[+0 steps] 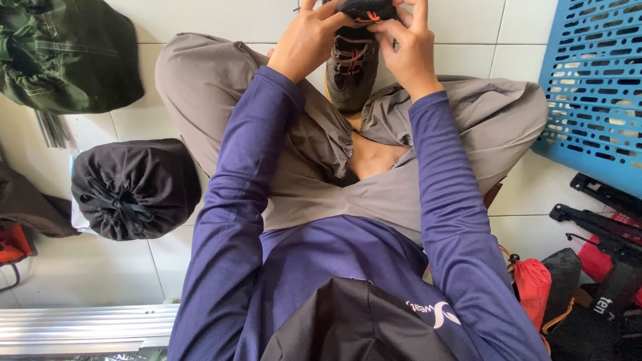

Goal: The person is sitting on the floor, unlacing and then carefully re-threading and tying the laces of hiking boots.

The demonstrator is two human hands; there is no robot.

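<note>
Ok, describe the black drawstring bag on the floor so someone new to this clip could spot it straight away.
Start at the white tiled floor left of the seated person's grey trousers. The black drawstring bag sits by the left knee, below the green bag. It alone is round, black and cinched shut with a cord.

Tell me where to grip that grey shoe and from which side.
Grip the grey shoe across its sides at the laced midfoot, coming from left and right, much as the left hand and right hand flank it now. It lies lengthwise away from the wearer, so the narrow flanks are open; the orange laces cover the top and the trouser legs crowd the near end.
</note>
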